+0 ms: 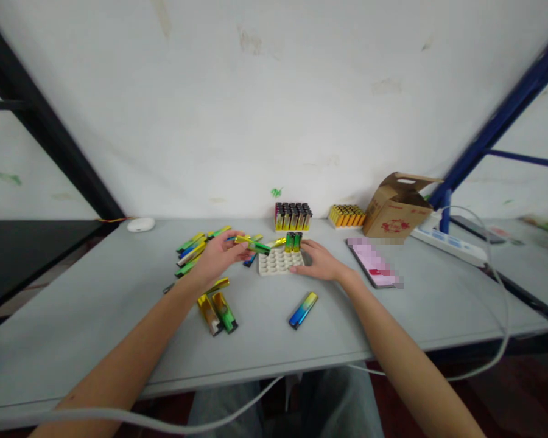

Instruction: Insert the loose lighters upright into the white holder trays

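My left hand (220, 254) is closed on a green and yellow lighter (258, 246), which it holds in the air just left of a white tray with holes (274, 266). The right edge of that tray is gripped by my right hand (320, 260), thumb at the front corner. Upright green lighters (293, 242) stand in the tray's back right holes, close to my right fingers. Many loose lighters (190, 250) in green, blue and yellow lie around and under my left hand. Two more lighters (217, 313) lie nearer to me, and a blue and yellow lighter (304, 310) rests in front of the tray.
Against the wall stand a filled tray of dark-topped lighters (293, 216) and a tray of orange lighters (347, 216). An open cardboard box (393, 213), a phone (373, 263) and a power strip (452, 244) are on the right. A white case (141, 225) sits back left. A cable crosses the foreground.
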`<state>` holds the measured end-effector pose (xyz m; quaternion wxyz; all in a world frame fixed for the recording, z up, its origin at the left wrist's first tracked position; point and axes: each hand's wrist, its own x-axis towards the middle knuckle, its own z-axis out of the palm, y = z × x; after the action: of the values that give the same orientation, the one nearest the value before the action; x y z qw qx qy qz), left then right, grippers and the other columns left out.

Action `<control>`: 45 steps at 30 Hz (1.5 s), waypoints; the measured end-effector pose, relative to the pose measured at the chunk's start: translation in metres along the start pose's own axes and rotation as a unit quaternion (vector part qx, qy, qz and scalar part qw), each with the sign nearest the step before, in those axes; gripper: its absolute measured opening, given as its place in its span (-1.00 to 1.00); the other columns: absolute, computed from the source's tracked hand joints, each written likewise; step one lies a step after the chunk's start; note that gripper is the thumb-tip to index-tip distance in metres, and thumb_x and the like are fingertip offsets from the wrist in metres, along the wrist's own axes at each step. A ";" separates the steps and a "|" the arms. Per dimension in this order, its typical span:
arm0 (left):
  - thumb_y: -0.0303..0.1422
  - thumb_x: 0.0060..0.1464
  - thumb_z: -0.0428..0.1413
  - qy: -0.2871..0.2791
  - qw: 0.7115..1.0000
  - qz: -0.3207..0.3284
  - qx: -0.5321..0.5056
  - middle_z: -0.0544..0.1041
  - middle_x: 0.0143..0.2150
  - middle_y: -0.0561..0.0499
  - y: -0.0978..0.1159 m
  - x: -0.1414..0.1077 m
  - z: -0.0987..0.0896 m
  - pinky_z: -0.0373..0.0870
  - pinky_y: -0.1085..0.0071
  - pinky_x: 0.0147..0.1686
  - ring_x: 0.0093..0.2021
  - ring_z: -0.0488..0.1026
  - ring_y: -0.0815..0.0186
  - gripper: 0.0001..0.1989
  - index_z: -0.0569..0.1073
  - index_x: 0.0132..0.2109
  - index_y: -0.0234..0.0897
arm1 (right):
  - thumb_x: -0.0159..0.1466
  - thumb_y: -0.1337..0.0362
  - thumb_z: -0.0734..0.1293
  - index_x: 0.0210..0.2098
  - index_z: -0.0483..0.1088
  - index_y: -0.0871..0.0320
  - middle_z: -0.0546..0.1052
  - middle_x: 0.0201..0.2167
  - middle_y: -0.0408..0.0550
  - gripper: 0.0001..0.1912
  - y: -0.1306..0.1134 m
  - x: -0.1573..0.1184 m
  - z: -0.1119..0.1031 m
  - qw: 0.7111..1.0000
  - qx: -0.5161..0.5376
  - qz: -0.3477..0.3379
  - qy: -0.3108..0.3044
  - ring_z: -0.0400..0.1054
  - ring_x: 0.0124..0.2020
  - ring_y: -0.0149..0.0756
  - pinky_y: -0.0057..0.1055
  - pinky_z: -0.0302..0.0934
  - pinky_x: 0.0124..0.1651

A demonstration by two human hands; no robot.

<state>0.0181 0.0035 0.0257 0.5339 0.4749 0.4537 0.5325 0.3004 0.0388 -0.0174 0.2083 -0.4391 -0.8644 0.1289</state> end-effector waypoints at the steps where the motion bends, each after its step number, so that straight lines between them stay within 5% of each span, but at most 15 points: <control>1: -0.46 -0.11 0.35 0.001 1.000 -0.012 -0.017 0.61 -0.37 -0.05 0.000 -0.001 0.001 0.55 0.30 -0.27 -0.37 0.59 0.24 -0.65 0.42 -0.16 -0.33 | 0.15 -0.20 0.38 0.18 0.33 0.27 0.35 0.20 0.30 -0.19 0.000 0.000 0.000 1.000 -0.001 0.000 -0.001 0.25 0.23 0.11 0.02 0.12 0.28; 10: -0.72 -0.05 0.19 -0.036 0.991 -0.099 -0.080 0.64 -0.25 -0.10 0.012 -0.010 0.009 0.52 0.47 -0.13 -0.27 0.58 0.35 -0.75 0.58 -0.22 -0.40 | 0.15 -0.22 0.37 0.19 0.33 0.22 0.37 0.19 0.26 -0.18 0.002 0.000 0.002 1.000 0.003 -0.001 0.003 0.25 0.23 0.11 0.02 0.14 0.26; 26: -0.49 0.15 0.18 -0.079 0.988 -0.080 -0.106 0.56 -0.30 -0.03 0.008 -0.012 0.008 0.45 0.42 -0.36 -0.36 0.52 0.32 -0.87 0.41 -0.15 -0.30 | 0.16 -0.20 0.38 0.18 0.34 0.21 0.39 0.17 0.25 -0.22 0.001 0.000 0.001 1.000 -0.003 -0.007 0.007 0.27 0.21 0.10 0.01 0.15 0.25; 33: -0.48 0.14 0.12 -0.091 0.972 -0.115 -0.182 0.36 -0.50 0.13 0.012 -0.010 0.007 0.13 0.57 -0.67 -0.65 0.20 0.50 -0.97 0.39 -0.27 -0.31 | 0.16 -0.21 0.37 0.17 0.34 0.23 0.37 0.18 0.27 -0.21 0.001 0.000 0.001 1.000 -0.003 -0.004 0.003 0.25 0.22 0.11 0.02 0.14 0.25; 36: -0.41 0.21 0.10 -0.073 0.976 -0.109 -0.176 0.38 -0.50 0.11 0.012 -0.010 0.011 0.14 0.57 -0.67 -0.64 0.21 0.49 -0.86 0.34 -0.34 -0.30 | 0.16 -0.21 0.37 0.18 0.33 0.24 0.37 0.18 0.27 -0.20 0.001 -0.001 0.001 1.000 -0.006 -0.003 0.001 0.24 0.23 0.11 0.03 0.13 0.26; 40: -0.39 0.27 0.05 -0.045 0.981 -0.101 -0.156 0.47 -0.41 0.01 0.010 -0.013 0.016 0.29 0.53 -0.54 -0.52 0.36 0.43 -0.89 0.42 -0.19 -0.35 | 0.17 -0.23 0.36 0.19 0.33 0.23 0.37 0.18 0.26 -0.20 0.000 0.000 0.000 1.000 -0.005 -0.003 -0.005 0.25 0.22 0.11 0.03 0.13 0.26; 45: -0.32 0.24 0.11 -0.113 0.969 -0.134 -0.177 0.38 -0.45 0.11 0.012 -0.016 0.010 0.18 0.56 -0.63 -0.61 0.23 0.49 -0.78 0.43 0.00 -0.27 | 0.17 -0.20 0.37 0.21 0.31 0.23 0.36 0.20 0.27 -0.20 -0.001 -0.001 -0.001 1.000 0.001 -0.003 -0.003 0.24 0.24 0.11 0.03 0.12 0.27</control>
<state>0.0258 -0.0132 0.0390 0.7236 0.3650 0.3487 0.4708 0.3004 0.0378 -0.0164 0.2067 -0.4361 -0.8661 0.1300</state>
